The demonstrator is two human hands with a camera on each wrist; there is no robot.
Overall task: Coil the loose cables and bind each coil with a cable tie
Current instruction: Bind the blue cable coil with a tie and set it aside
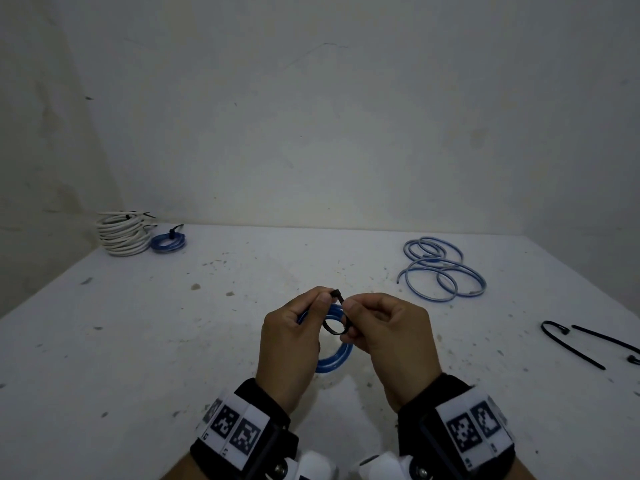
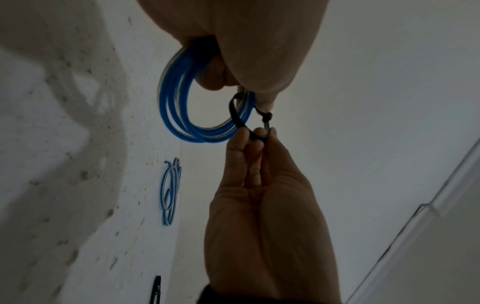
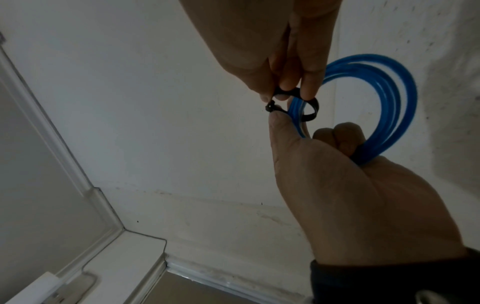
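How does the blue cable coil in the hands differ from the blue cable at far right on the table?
The tightly wound blue cable coil is held above the table by the left hand; the loose blue cable lies sprawled in open loops on the white table. The held coil has a black plastic cable tie looped around it, pinched by the right hand; the loose cable has none. Both are blue.

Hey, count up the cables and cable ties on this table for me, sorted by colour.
Blue cables: 3, the held coil, the tied coil and the loose cable.
White cable stack: 1; I cannot tell how many coils it holds.
Black spare ties: 2, plus 1 tie going round the held coil.
Total: 7.
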